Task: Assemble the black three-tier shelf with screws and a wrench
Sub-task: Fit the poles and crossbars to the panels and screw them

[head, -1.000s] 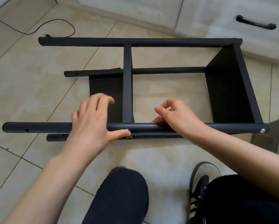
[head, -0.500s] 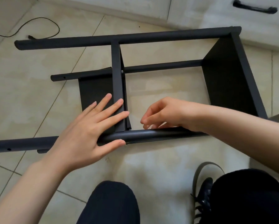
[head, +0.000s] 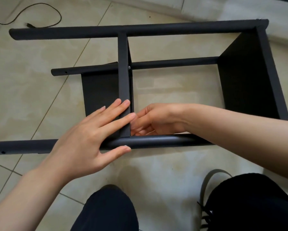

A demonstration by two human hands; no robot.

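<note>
Since 0.5 s ago, right hand (head: 154, 120) moves in, fingers curled at middle panel (head: 124, 87), grip unclear; left hand (head: 89, 135) fingers straight, pressing. Screw (head: 125, 146) at 6 o'clock may cross-thread if panel shifts.

The near tube (head: 156, 141) runs off the left edge, and its right stretch disappears under the right forearm. The right hand (head: 156, 120) curls its fingertips in behind the middle shelf panel (head: 124, 80), so whatever they pinch can't be made out. The left hand (head: 93, 130) covers the joint; only a glint of a screw head (head: 125, 146) peeks past the thumb. A cable (head: 39, 14) leaves the frame at left.
</note>
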